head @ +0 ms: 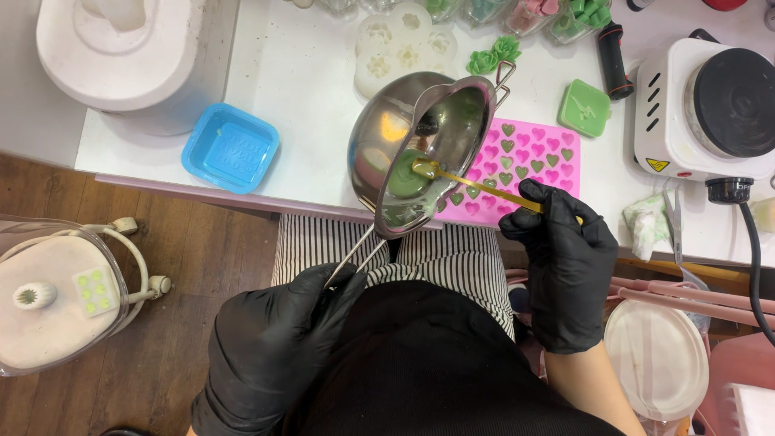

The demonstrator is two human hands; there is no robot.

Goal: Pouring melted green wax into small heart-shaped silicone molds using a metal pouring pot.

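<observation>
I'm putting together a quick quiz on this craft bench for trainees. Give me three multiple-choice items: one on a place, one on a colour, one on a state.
1. Where is the heart mould?
A. right of the blue square mould
B. on the hotplate
C. on the floor

2. What colour is the liquid in the metal pot?
A. red
B. green
C. white

3. How is the pot held?
A. flat on the table
B. upside down
C. tilted above the heart mould

Answers:
1 A, the pink heart mould lies right of the blue square mould.
2 B, green pools in the metal pot.
3 C, the left hand holds it tilted while the right hand holds a stick.

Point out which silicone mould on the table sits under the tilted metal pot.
The pink heart mould, partly covered by the metal pot. The blue square mould and white flower mould lie clear of it.
</observation>
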